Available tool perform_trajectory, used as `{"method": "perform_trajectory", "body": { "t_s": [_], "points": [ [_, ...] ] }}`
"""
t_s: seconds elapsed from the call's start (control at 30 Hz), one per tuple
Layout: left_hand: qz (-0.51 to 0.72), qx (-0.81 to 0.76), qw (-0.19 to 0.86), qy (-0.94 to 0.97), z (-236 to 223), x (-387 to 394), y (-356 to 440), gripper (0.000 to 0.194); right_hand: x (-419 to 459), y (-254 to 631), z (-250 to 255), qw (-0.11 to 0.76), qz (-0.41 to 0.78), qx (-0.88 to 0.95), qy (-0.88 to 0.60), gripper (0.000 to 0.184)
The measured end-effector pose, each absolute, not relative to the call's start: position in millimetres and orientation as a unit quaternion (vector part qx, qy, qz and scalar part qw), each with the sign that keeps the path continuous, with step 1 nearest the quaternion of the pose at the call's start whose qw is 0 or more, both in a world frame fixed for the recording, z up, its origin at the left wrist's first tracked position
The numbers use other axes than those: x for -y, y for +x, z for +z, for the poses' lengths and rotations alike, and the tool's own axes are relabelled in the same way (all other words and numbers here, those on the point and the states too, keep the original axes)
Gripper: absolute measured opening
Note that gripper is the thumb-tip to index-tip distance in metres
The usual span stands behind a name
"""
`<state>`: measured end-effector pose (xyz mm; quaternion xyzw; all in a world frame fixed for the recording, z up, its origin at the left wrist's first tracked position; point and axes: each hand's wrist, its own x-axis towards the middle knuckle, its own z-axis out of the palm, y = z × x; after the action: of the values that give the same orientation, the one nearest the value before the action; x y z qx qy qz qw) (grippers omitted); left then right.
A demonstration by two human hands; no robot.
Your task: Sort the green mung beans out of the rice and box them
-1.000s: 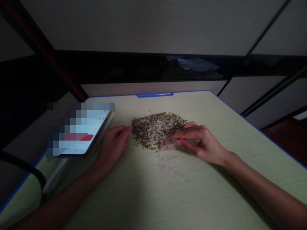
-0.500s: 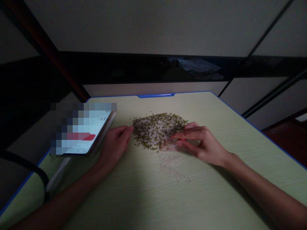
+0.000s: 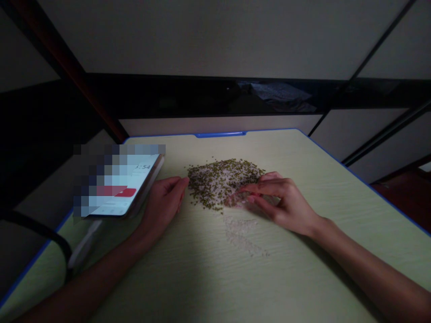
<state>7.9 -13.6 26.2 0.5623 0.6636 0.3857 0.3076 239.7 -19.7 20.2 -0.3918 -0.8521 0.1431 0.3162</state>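
Note:
A low pile of green mung beans mixed with pale rice-like grains (image 3: 224, 179) lies on the pale table (image 3: 188, 278). At its left edge rests my left hand (image 3: 166, 197), closed, with the thumb pressed against the curled fingers; whatever they may hold is hidden. My right hand (image 3: 281, 199) reaches in at the pile's front right side. Its thumb and index finger are apart, and the index tip is smeared by motion over the grains. Just in front of the pile, a thin scatter of pale grains (image 3: 242, 233) is spread out.
On the left, a phone (image 3: 117, 204) with a lit screen leans beside my left wrist, a white cable plug (image 3: 84, 244) below it. A blue handle (image 3: 220, 134) sits on the table's far edge. Cabinet panels (image 3: 215, 40) stand behind.
My right index finger has shifted slightly among the grains at the pile's front edge. The phone's last timer digit went from 3 to 4. My left hand stays in place beside the pile.

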Motion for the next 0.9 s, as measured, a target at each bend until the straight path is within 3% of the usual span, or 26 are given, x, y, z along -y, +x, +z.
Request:
{"method": "perform_trajectory", "body": {
  "t_s": [0.3,0.9],
  "points": [
    [0.384,-0.666,0.307,0.560,23.5,13.8,7.2,0.038,20.4,234.5,18.7,0.321,0.112,0.865,-0.368,0.026],
    [0.396,-0.660,0.310,0.559,24.5,14.7,7.8,0.038,20.0,240.0,25.1,0.288,0.167,0.888,-0.316,0.026]
  ]
}}
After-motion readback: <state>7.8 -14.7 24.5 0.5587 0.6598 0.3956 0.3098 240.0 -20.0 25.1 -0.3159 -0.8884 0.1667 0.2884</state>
